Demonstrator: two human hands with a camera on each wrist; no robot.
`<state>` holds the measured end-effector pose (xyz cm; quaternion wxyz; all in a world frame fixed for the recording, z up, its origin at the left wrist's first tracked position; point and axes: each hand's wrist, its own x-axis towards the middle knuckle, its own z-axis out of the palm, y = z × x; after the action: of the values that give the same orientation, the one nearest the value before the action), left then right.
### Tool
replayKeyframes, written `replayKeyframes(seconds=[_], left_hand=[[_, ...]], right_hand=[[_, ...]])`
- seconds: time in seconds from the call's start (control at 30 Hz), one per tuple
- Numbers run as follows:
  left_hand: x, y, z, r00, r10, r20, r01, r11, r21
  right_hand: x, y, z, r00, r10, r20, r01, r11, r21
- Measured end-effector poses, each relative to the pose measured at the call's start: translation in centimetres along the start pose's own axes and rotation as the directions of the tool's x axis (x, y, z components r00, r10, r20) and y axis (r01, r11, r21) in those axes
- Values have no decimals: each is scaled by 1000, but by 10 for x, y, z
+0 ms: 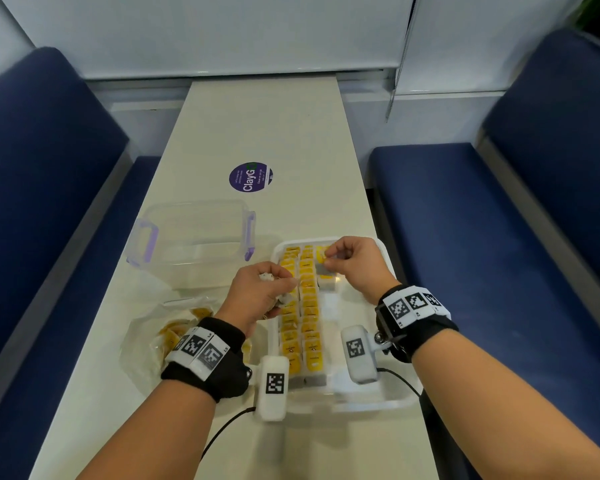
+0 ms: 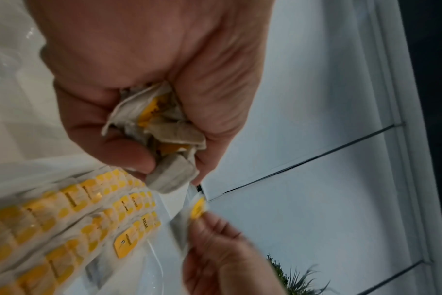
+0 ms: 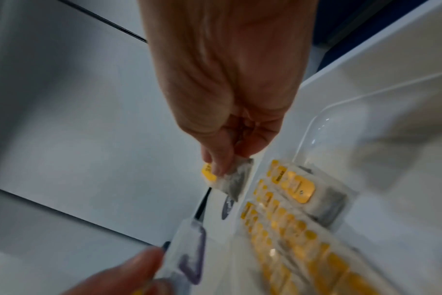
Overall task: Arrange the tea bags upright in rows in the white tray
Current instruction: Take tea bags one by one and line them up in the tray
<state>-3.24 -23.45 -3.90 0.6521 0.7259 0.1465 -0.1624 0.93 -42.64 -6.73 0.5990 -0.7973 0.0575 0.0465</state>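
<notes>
Your left hand (image 1: 262, 295) is fisted round a crumpled bunch of tea bags (image 2: 162, 127), fingers (image 2: 124, 151) curled tight on them, grey pouches and yellow tags poking out of the fist in the left wrist view. It hovers over the left edge of the white tray (image 1: 388, 403), which sits on the pale worktop (image 1: 264, 133) right of centre. Your right hand (image 1: 357, 263) is over the tray's far end, thumb and fingertips (image 3: 221, 159) pinching a single tea bag (image 3: 234, 179) near its yellow tag; the grey pouch hangs below the pinch, clear of the tray floor as far as the right wrist view shows, though that view is blurred. In the tray, two long rows of tea bags (image 1: 303, 306) stand upright, yellow tags up, running from the near wall to the far wall. A third row on the right is only started at the far end, with a few bags just under your right hand. The right part of the tray floor is bare white. Left of the tray lies a crinkled clear plastic bag (image 1: 146, 344) with more yellow-tagged tea bags inside, partly hidden by your left wrist. Beyond it stands a clear container with purple clips (image 1: 191, 237). Farther along the worktop is a round purple sticker (image 1: 250, 177). Dark blue bench seats (image 1: 465, 220) flank both sides.
</notes>
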Motion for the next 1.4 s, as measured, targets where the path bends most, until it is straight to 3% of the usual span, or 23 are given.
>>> replayKeyframes(seconds=[0.17, 0.43, 0.83, 1.17, 1.27, 1.33, 1.4], left_hand=[[-1, -5, -5, 999, -32, 21, 32, 999, -29], [3, -11, -11, 999, -34, 4, 34, 999, -31], [8, -17, -13, 998, -62, 4, 62, 997, -50], [5, -10, -10, 988, -128, 89, 149, 944, -294], [6, -9, -10, 989, -123, 78, 143, 928, -344], [6, -9, -10, 991, -117, 59, 131, 926, -354], [6, -9, -9, 993, -112, 48, 122, 923, -365]], right_hand=[[7, 30, -2, 989, 143, 44, -122, 941, -315], [17, 46, 11, 980, 176, 94, -115, 884, -454], [18, 60, 21, 965, 256, -56, -258, 890, -375], [24, 57, 26, 965, 252, -72, -255, 838, -482], [21, 47, 28, 982, 161, -100, -190, 830, -525], [16, 31, 30, 995, 82, -55, -97, 903, -418], [5, 7, 33, 988, 89, 124, -64, 979, -193]])
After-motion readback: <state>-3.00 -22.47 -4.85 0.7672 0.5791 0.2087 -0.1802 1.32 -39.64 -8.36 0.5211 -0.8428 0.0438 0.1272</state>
